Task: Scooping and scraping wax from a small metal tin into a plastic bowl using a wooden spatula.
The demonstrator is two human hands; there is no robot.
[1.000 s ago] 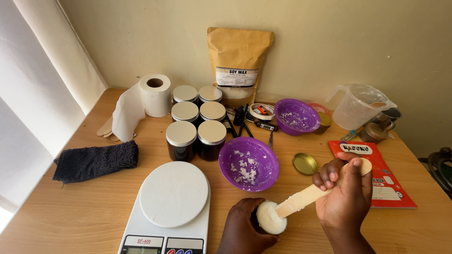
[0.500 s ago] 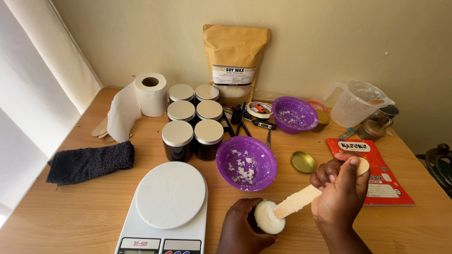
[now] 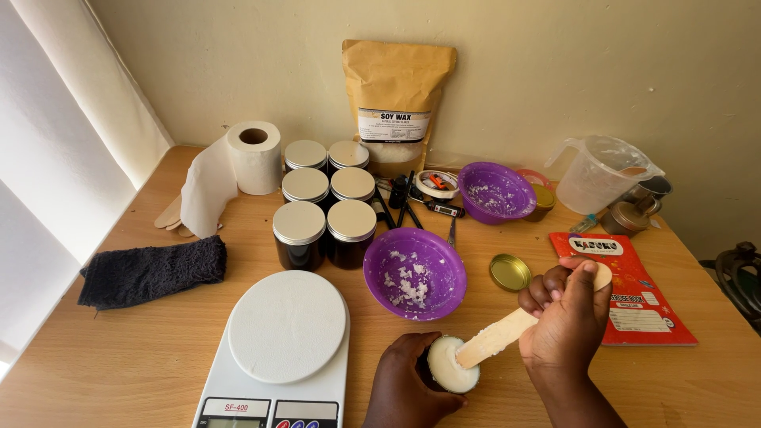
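While the left hand [image 3: 408,380] grips the seemingly wax-filled jar [image 3: 453,364], the right hand [image 3: 564,313] pinches a wooden stick [image 3: 495,337].

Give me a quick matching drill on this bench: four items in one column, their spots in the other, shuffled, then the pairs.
Items:
1. Wooden stick
2. Gold lid
3. Dark cloth
4. Paper roll

Spots:
A. Far left of the table, left of the scale
B. Held in the right hand, tip in the wax-filled jar
C. Back left, beside the lidded jars
D. Flat on the table, right of the near purple bowl

Pairs: 1-B, 2-D, 3-A, 4-C
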